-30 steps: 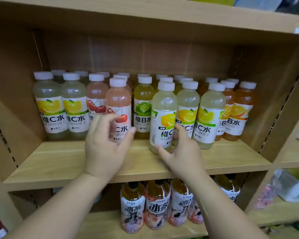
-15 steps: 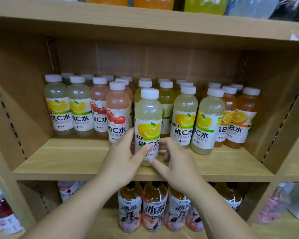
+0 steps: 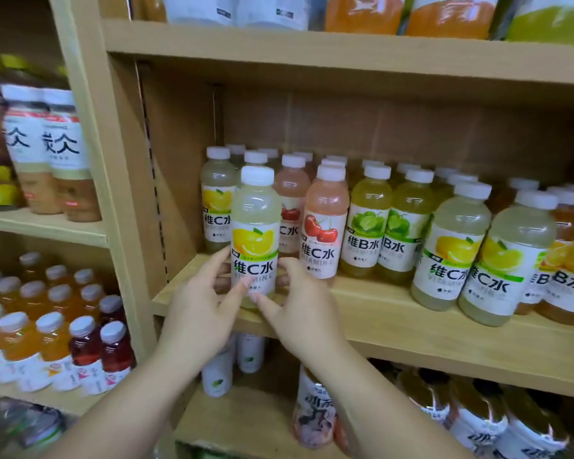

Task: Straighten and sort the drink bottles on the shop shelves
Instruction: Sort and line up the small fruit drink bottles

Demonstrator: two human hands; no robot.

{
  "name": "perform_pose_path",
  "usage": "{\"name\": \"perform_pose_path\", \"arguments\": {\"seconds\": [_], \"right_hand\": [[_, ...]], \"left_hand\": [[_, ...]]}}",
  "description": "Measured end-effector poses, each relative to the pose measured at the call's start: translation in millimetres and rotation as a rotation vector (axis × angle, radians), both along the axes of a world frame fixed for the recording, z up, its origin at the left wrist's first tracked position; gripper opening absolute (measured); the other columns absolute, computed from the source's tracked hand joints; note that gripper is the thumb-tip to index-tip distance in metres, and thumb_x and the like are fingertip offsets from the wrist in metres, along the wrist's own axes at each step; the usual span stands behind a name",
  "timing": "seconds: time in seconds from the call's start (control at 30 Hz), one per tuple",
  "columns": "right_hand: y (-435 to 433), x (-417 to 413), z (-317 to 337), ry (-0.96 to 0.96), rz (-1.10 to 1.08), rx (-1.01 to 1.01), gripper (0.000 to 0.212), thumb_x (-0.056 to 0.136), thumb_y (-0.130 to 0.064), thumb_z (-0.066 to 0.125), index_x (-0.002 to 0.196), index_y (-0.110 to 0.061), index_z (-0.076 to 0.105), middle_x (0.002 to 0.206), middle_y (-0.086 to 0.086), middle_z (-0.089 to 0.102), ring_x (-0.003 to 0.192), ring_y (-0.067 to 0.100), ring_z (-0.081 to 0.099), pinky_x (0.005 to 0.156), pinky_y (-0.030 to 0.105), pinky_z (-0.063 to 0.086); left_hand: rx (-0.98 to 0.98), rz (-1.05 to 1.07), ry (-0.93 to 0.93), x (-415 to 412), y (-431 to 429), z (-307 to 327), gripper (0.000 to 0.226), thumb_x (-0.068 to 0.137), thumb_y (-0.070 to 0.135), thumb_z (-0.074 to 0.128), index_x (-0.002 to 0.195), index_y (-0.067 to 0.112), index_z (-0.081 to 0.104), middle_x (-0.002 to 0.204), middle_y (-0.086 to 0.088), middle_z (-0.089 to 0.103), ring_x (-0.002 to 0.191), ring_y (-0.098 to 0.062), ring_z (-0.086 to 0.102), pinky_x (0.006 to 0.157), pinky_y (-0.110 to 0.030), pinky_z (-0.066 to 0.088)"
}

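Front lemon bottle point(image 3: 255, 240) at left front of shelf point(image 3: 378, 313), between left hand point(image 3: 199, 313) and right hand point(image 3: 299, 306). Rear lemon bottle point(image 3: 216, 200) behind-left. Rightward: cherry bottle point(image 3: 323, 223), lime bottles point(image 3: 368, 223), lemon pair point(image 3: 451, 250) further forward.

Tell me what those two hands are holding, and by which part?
The left hand and right hand both grip one lemon-label bottle, fingers curled round its lower half, over the bottom of the label.

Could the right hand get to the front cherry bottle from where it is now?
Probably yes. The front cherry bottle stands in the front row just beside the right hand, with nothing before it, but that hand now holds the lemon bottle.
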State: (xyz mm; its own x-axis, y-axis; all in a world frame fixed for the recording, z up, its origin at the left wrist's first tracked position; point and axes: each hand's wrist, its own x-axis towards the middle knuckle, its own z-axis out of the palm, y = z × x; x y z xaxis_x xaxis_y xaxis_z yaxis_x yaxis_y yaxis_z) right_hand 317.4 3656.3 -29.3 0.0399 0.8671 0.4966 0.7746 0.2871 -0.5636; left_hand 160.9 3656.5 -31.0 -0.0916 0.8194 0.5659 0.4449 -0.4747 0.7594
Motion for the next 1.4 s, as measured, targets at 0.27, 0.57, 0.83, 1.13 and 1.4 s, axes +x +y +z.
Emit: {"name": "perform_pose_path", "arguments": {"seconds": [0.27,0.57,0.83,1.13,1.4], "right_hand": [[50.4,-52.7,7.5,-0.035,-0.04,-0.049,0.057,0.078,-0.06,0.075,0.124,-0.03,0.061,0.105,-0.003,0.076,0.103,0.023,0.07,0.084,0.04,0.057],[91.9,-75.8,12.1,-0.079,-0.051,-0.075,0.042,0.08,-0.057,0.076,0.1,-0.021,0.068,0.1,0.0,0.076,0.098,0.025,0.069,0.081,0.039,0.056],[93.3,-74.1,15.5,-0.091,-0.005,-0.1,0.042,0.078,-0.051,0.082,0.104,-0.019,0.074,0.097,-0.001,0.075,0.095,0.022,0.069,0.082,0.039,0.056],[9.5,24.3,7.7,0.122,-0.087,0.006,0.031,0.084,-0.041,0.08,0.109,-0.024,0.075,0.092,-0.011,0.074,0.076,0.004,0.065,0.076,0.022,0.053],[-59.6,141.4,9.3,0.443,-0.139,0.075,0.019,0.091,-0.024,0.076,0.074,-0.023,0.07,0.065,-0.001,0.067,0.058,0.008,0.058,0.057,0.022,0.046]], "left_hand": [[0.105,0.184,0.134,-47.7,32.0,-12.3,0.055,0.091,0.006,0.071,0.144,0.019,0.06,0.116,-0.006,0.076,0.093,-0.017,0.075,0.092,-0.034,0.057],[-0.013,0.133,0.366,-58.4,44.7,-26.1,0.063,0.086,0.009,0.037,0.146,-0.002,0.051,0.151,-0.02,0.052,0.139,-0.034,0.052,0.117,-0.042,0.04],[-0.179,0.052,0.325,-54.1,40.3,-2.2,0.063,0.1,0.005,0.047,0.159,0.007,0.029,0.165,-0.009,0.032,0.146,-0.025,0.042,0.122,-0.035,0.027],[0.133,-0.056,0.081,6.0,15.0,-8.7,0.049,0.088,0.03,0.061,0.136,0.018,0.058,0.131,0.005,0.052,0.121,-0.02,0.056,0.105,-0.042,0.047],[0.175,-0.299,0.039,117.0,-6.4,21.5,0.034,0.09,0.032,0.067,0.123,0.033,0.06,0.113,0.026,0.053,0.105,-0.002,0.056,0.087,-0.012,0.041]]}}
